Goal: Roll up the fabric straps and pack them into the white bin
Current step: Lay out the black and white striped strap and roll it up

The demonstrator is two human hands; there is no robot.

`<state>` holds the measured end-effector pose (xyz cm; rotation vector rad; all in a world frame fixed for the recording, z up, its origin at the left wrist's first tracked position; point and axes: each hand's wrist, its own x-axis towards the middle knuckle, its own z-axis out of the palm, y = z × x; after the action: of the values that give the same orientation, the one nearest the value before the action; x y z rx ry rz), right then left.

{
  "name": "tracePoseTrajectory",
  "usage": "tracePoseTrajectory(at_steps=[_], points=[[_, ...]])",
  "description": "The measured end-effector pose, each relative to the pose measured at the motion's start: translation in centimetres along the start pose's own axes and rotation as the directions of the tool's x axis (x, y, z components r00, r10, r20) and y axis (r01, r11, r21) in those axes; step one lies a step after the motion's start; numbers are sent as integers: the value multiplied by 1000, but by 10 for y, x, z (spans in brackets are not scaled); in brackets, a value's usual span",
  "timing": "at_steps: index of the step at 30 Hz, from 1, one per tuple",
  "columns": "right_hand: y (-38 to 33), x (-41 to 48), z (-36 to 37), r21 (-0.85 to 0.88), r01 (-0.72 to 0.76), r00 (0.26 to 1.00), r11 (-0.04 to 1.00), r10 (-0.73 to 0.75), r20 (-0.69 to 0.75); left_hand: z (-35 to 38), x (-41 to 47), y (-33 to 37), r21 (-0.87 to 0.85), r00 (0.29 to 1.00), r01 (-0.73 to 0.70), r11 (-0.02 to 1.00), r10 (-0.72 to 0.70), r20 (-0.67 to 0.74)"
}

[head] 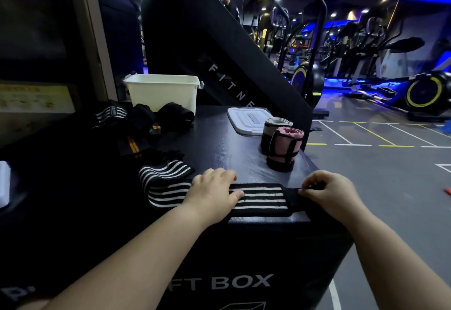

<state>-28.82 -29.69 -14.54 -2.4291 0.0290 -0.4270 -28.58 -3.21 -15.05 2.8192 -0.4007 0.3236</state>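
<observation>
Left hand [214,190] presses the striped strap [258,198] flat on the black box [219,139] while right hand [327,192] pinches its end.

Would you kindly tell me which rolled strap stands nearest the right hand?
The pink roll wrapped in black bands; the grey-topped roll stands behind it, farther away.

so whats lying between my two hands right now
In the head view, a flat stretch of the striped strap lies between them. The left hand presses down on it, and the right hand pinches its plain black end.
</observation>
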Motion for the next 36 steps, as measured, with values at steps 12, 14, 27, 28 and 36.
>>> tracePoseTrajectory(at_steps=[12,14,27,28,36], points=[[-92,-13,27,-266,442,886,857,-463,-17,4,0,2,-35,1000,-15,999,15,15],[-96,-13,51,-170,400,916,901,-387,107,4,-2,0,19,1000,4,1000,-4,-1],[-90,-19,82,-194,243,955,951,-199,220,-21,-37,-74,-66,997,13,998,-19,-81],[-91,-18,81,-204,236,956,950,-189,226,-24,-39,-77,-87,998,-9,996,4,-58],[-107,-20,91,-346,208,961,915,-126,246,-36,-52,-103,-121,998,-61,991,64,22]])
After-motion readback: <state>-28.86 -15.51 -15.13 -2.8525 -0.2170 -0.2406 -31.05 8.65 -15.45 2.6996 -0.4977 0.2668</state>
